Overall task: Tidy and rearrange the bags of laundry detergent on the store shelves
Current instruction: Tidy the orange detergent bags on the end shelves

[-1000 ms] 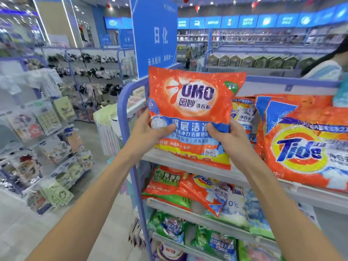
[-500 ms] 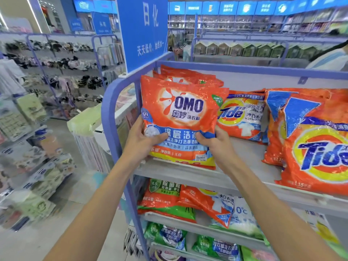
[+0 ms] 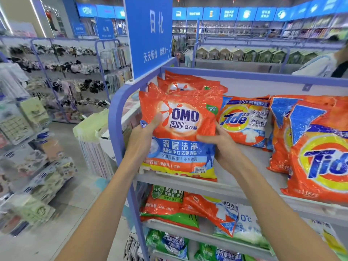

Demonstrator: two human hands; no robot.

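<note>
My left hand [image 3: 144, 134] and right hand [image 3: 225, 146] grip the OMO bag [image 3: 180, 147], fingers [image 3: 219, 129] curled round its sides. Risk: it stands at the shelf [image 3: 235, 191] edge and may slump forward on release.

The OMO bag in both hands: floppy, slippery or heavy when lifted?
Probably floppy: the OMO bag is creased and bulging. Its glossy film may be slippery. Likely heavy for its size, since the left hand and right hand both grip it.

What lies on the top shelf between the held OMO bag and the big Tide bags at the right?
A smaller Tide bag at the back, with bare shelf before it; the head view shows this.
</note>
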